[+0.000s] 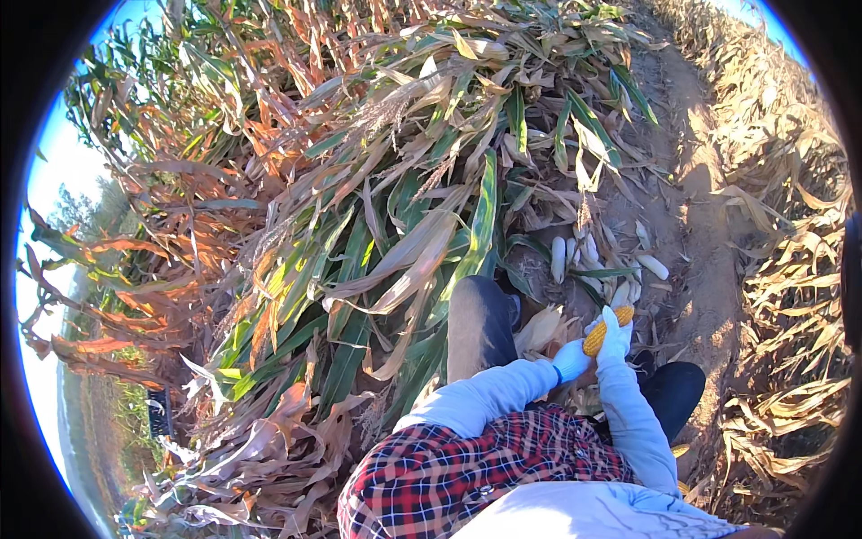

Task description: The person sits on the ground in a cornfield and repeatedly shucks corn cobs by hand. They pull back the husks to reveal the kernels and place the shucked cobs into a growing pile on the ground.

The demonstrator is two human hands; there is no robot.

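Note:
A yellow ear of corn (594,341) is held slantwise, low in front of my body, with its kernels bare. My left hand (572,360), in a white glove with a blue cuff edge, grips its near end. Around its middle is my right hand (614,340), gloved in white too, and kernels show on both sides of it. Pale ears, apparently still in thin husk, lie on the soil just beyond; one (558,260) is apart from a small cluster (589,250), and another (652,266) rests farther right. Loose dry husk (541,328) lies beside my left hand.
A large heap of cut cornstalks (404,222) spreads ahead and left, close against my bent knee (479,323). Standing corn (222,87) rises behind it. Bare soil (707,283) runs along the right, bordered by dry leaves (788,404). A yellow ear (680,450) lies by my right elbow.

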